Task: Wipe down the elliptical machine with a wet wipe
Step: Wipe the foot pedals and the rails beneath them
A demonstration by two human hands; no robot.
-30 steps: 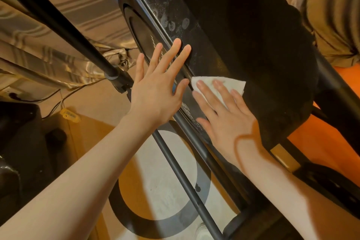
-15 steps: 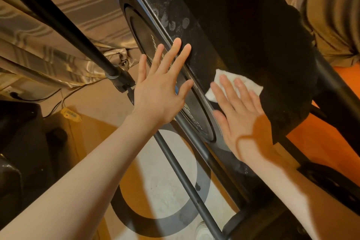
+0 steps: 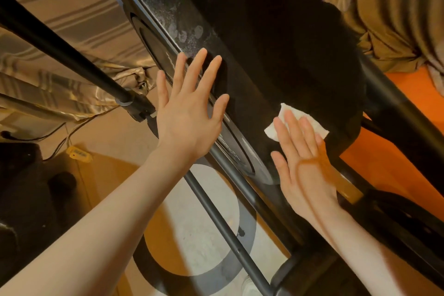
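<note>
The black housing of the elliptical machine (image 3: 276, 38) runs diagonally through the view, with pale smudges near its upper left. My left hand (image 3: 189, 115) lies flat with spread fingers against the housing's left edge. My right hand (image 3: 302, 158) presses a white wet wipe (image 3: 292, 116) onto the housing's lower part with straight fingers. Part of the wipe is hidden under those fingers.
A black bar (image 3: 60, 53) crosses at the upper left and a thin rod (image 3: 225, 230) runs below the housing. Striped curtain fabric (image 3: 60, 14) hangs at left, more drapery (image 3: 389, 7) at right. The floor mat (image 3: 201, 214) shows orange, white and grey shapes. Cables (image 3: 57, 144) lie at left.
My right hand has slid the wipe to the right and slightly down along the housing. My left hand has stayed flat in the same place.
</note>
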